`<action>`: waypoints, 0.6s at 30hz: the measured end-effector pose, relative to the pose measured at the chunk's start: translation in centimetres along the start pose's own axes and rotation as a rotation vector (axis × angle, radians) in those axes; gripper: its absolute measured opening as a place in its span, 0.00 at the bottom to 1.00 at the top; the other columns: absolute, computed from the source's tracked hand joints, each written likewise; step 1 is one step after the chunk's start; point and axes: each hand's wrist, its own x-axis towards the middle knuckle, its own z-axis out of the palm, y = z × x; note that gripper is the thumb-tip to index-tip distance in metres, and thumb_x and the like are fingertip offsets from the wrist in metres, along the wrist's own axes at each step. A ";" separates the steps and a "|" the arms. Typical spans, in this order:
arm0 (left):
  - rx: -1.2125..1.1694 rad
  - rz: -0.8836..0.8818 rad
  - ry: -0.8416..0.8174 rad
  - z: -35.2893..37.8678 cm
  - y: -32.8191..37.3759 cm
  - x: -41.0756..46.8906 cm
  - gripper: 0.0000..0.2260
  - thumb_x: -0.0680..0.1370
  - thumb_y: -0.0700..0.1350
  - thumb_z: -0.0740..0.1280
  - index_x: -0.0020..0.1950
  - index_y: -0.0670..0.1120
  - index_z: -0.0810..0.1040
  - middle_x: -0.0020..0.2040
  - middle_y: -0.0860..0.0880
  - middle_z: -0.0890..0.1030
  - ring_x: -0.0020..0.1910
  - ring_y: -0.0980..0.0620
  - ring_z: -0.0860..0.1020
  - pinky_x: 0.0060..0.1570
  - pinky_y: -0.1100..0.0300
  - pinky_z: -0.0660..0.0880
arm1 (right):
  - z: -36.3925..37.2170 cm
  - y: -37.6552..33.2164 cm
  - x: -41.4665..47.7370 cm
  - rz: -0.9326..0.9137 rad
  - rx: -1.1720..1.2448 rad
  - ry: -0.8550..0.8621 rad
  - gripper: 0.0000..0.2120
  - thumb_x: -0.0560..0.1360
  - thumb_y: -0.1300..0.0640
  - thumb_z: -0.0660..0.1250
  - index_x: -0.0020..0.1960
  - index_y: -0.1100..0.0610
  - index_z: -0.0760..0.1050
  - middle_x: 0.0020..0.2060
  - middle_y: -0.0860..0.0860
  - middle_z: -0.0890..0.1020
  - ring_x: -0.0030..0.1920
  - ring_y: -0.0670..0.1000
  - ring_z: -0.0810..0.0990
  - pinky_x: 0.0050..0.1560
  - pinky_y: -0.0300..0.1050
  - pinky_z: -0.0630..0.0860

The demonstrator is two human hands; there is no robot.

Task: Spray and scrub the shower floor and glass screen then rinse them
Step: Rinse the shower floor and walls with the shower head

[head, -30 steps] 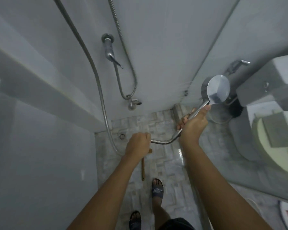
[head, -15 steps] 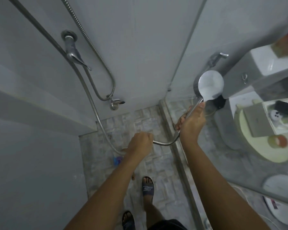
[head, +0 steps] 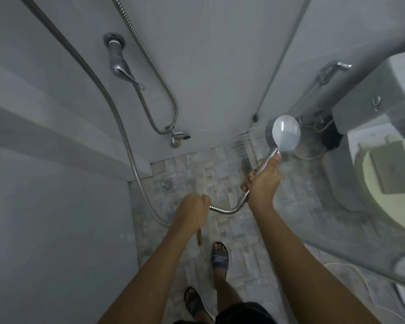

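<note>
Gripping the handle of the shower head (head: 284,133) right of centre, the right hand (head: 264,181) keeps its fingers wrapped and its thumb laid along the stem, as half a second ago. Fine streaks of water now show just left of the head, by the lower edge of the glass screen (head: 325,31); none showed before. The left hand (head: 192,211), at centre, stays clenched round the metal hose (head: 225,209) and a wooden handle (head: 199,238) that juts out below the fist. The view has swung since then: the wall tap (head: 119,64) sits nearer the middle, and the blue object seen earlier on the shower floor (head: 197,164) is gone from sight.
</note>
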 end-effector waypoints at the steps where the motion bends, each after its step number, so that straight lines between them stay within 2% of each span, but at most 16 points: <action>1: -0.002 -0.010 0.009 -0.2 -0.1 -0.1 0.18 0.84 0.45 0.53 0.49 0.36 0.78 0.45 0.38 0.78 0.43 0.44 0.74 0.40 0.54 0.69 | 0.2 0.1 -0.1 0.002 -0.002 -0.004 0.28 0.78 0.32 0.52 0.44 0.57 0.67 0.24 0.53 0.65 0.22 0.50 0.63 0.24 0.41 0.65; 3: -0.005 -0.020 0.023 -0.3 -0.6 -0.3 0.18 0.85 0.45 0.52 0.47 0.37 0.77 0.44 0.39 0.76 0.42 0.45 0.72 0.39 0.56 0.65 | 0.6 0.3 -0.2 0.011 0.005 -0.009 0.28 0.78 0.31 0.52 0.44 0.57 0.67 0.25 0.54 0.64 0.22 0.50 0.63 0.24 0.41 0.65; 6: -0.022 -0.015 0.030 -0.5 -0.9 -0.8 0.18 0.85 0.45 0.53 0.46 0.38 0.78 0.45 0.39 0.78 0.41 0.48 0.71 0.39 0.57 0.66 | 0.9 0.4 -0.7 0.016 0.010 -0.024 0.27 0.79 0.32 0.52 0.43 0.56 0.66 0.24 0.54 0.64 0.22 0.50 0.63 0.24 0.41 0.65; 10: 0.000 -0.009 0.064 -0.4 -1.6 -1.6 0.18 0.84 0.45 0.54 0.45 0.40 0.80 0.35 0.50 0.71 0.40 0.50 0.71 0.38 0.58 0.64 | 0.5 1.0 -1.6 -0.002 0.008 -0.021 0.27 0.79 0.32 0.52 0.44 0.57 0.67 0.24 0.53 0.65 0.22 0.50 0.64 0.24 0.41 0.66; 14: 0.012 0.011 0.083 0.0 -2.7 -2.9 0.19 0.84 0.42 0.54 0.51 0.37 0.82 0.41 0.43 0.77 0.39 0.51 0.70 0.36 0.62 0.61 | -0.6 1.6 -3.4 -0.030 0.036 0.002 0.27 0.79 0.32 0.53 0.43 0.57 0.66 0.25 0.53 0.65 0.23 0.51 0.64 0.24 0.42 0.66; 18: 0.022 -0.009 0.054 0.9 -4.0 -4.2 0.20 0.84 0.46 0.54 0.45 0.39 0.83 0.41 0.44 0.80 0.39 0.46 0.77 0.40 0.60 0.68 | -2.3 3.0 -5.2 -0.033 0.019 0.021 0.27 0.79 0.31 0.52 0.43 0.57 0.66 0.24 0.52 0.66 0.22 0.50 0.65 0.24 0.41 0.67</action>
